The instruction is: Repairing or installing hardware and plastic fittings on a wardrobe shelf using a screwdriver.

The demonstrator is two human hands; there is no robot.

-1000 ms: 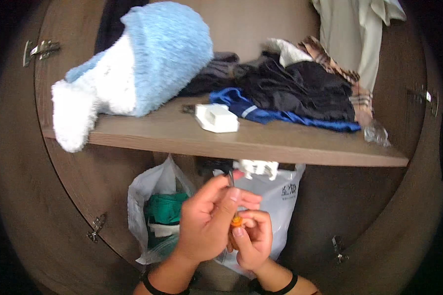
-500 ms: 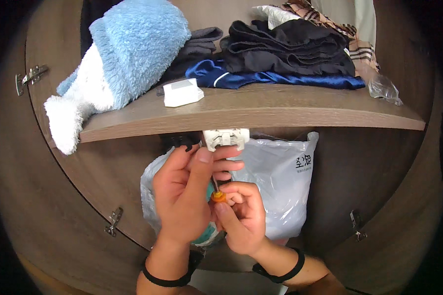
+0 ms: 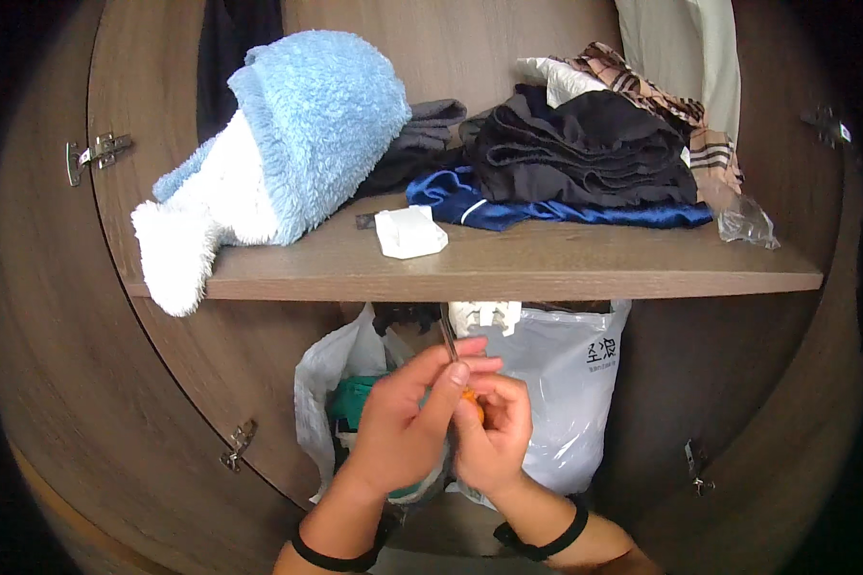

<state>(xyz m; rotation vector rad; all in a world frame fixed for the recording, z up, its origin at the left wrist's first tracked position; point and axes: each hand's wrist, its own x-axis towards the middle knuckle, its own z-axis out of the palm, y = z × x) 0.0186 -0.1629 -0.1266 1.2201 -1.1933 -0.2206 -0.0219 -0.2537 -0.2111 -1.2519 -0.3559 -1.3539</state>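
Note:
Just below the shelf's front edge, my right hand (image 3: 492, 431) is closed around the orange handle of a screwdriver (image 3: 449, 331), mostly hidden by the fingers. The metal shaft points up toward the shelf. My left hand (image 3: 408, 422) is closed on that shaft, thumb and fingers against it near the handle. Under the shelf edge sits a white plastic fitting (image 3: 486, 316), right of the shaft's upper end. A black piece (image 3: 405, 316) is left of it. Whether the tip touches anything, I cannot tell.
On the shelf (image 3: 547, 285) lie a blue and white fluffy item (image 3: 321, 125), a small white box-like piece (image 3: 410, 235), dark folded clothes (image 3: 585, 144) and a crumpled clear wrapper (image 3: 746, 225). Below stand a white plastic bag (image 3: 571, 412) and an open bag with green contents (image 3: 350, 401).
The view has shifted, so the shelf sits lower in it. Both hands have come down from the white fitting with the screwdriver, and more of its shaft shows above the fingers.

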